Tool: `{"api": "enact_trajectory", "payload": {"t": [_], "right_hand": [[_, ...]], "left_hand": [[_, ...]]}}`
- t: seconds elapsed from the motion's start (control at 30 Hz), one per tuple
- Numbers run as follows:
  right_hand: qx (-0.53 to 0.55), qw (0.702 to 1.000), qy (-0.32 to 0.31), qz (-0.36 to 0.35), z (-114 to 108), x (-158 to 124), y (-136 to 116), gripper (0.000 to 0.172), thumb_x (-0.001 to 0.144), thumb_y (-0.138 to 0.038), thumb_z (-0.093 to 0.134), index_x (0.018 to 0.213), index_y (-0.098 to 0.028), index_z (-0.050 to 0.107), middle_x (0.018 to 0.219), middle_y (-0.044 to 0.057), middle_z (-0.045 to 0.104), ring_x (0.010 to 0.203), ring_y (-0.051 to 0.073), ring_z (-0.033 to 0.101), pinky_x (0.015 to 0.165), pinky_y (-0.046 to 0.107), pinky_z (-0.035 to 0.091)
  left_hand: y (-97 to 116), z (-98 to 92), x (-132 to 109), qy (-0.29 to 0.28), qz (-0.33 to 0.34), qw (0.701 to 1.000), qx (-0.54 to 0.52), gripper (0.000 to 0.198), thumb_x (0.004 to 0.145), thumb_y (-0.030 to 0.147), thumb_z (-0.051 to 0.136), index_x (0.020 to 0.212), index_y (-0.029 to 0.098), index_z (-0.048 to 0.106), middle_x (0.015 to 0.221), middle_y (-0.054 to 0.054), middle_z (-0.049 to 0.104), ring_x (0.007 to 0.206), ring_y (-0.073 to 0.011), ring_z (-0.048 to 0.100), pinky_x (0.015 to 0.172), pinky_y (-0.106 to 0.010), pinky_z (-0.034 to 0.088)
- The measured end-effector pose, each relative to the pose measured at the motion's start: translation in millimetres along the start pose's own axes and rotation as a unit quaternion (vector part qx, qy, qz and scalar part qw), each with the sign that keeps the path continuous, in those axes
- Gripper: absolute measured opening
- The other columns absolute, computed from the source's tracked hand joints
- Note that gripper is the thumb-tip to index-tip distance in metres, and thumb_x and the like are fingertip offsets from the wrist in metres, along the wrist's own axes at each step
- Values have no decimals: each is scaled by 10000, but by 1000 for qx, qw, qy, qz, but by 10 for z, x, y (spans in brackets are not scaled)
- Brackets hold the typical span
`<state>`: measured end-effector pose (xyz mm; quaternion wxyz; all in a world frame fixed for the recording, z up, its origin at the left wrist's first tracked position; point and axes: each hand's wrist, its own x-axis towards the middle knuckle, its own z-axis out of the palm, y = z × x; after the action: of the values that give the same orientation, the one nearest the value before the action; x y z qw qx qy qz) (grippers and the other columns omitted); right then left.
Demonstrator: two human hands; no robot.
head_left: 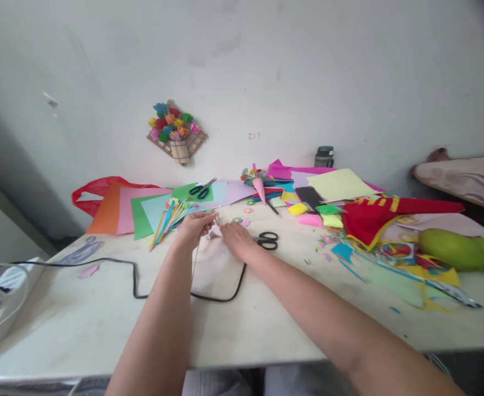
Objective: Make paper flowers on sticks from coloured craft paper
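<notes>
In the head view, my left hand is closed in a pinch over the middle of the table. A thin pale strand or stick runs down from its fingers; its exact kind is too small to tell. My right hand is just beside it with its fingers bent together. Between the two sets of fingertips is a small whitish piece, mostly hidden, and I cannot make out its shape. Black-handled scissors lie by my right wrist. Small paper flowers rest on the table beyond my hands.
A black cable loops under my forearms toward a white power strip. Coloured paper sheets, paper strips and a second pair of scissors lie behind. At right are a phone, red cloth and paper scraps.
</notes>
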<state>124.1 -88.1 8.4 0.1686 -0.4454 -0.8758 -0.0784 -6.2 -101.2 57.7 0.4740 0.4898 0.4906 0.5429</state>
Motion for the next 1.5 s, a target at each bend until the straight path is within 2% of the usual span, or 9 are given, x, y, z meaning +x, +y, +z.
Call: {"api": "enact_trajectory", "payload": {"t": [0.27,0.4,0.5,0.63,0.77,0.87,1.0,1.23,1.5], "right_hand": [[-37,998,55,-22,-62,-41,-2,387,863,-69,317,1217,-125,466,1001,154,577,932,242,505,750,349,424],[-12,997,72,37,-137,-81,138,453,838,-68,370,1277,-178,393,1034,137,557,952,226,499,782,338,408],[67,986,80,133,-161,-92,320,517,795,-84,451,1291,-194,361,1059,123,557,991,225,505,802,337,402],[258,912,159,275,-136,-94,588,497,764,-233,535,1246,-221,415,1033,80,591,935,220,555,754,331,434],[469,815,221,260,-113,-107,734,429,667,-376,622,1047,-189,559,672,4,592,600,158,554,542,271,451],[595,750,178,228,-123,-141,758,347,633,-340,648,913,-140,604,471,-47,482,423,101,450,417,227,396],[680,699,84,205,-135,-194,793,356,573,-227,686,907,-129,611,467,-43,516,423,90,469,388,196,385],[701,686,57,189,-150,-233,885,272,618,-272,687,828,-134,582,602,-11,602,329,43,416,300,171,320],[669,727,-24,154,-237,-295,969,309,714,-409,634,777,-118,549,637,48,648,293,31,370,273,171,301]], "left_hand": [[12,-115,37,82,57,993,-59,246,547,279,716,626,100,567,462,22,517,371,-29,403,359,-149,290],[-27,-213,65,163,91,978,-90,241,560,283,693,662,102,571,484,12,551,387,-41,437,392,-161,345],[-100,-211,87,161,84,980,-85,256,558,304,691,665,99,580,499,3,565,390,-46,450,397,-167,356],[-207,-107,98,106,64,991,-41,278,568,345,689,648,101,582,517,-12,581,390,-50,458,396,-174,355],[-290,6,83,51,45,998,-12,294,570,358,693,674,108,578,520,-17,588,381,-58,453,386,-185,341],[-355,49,80,27,16,1000,5,317,563,372,700,696,112,576,509,-14,586,368,-64,449,376,-191,325],[-452,53,99,13,12,999,39,341,580,410,690,716,113,592,531,-15,595,361,-57,443,369,-187,299],[-570,25,142,4,-10,999,39,374,568,448,700,728,122,611,564,-10,608,386,-59,464,388,-187,310],[-591,8,157,5,-18,999,34,365,557,437,717,710,126,602,567,-13,615,392,-58,463,400,-187,320]]}}
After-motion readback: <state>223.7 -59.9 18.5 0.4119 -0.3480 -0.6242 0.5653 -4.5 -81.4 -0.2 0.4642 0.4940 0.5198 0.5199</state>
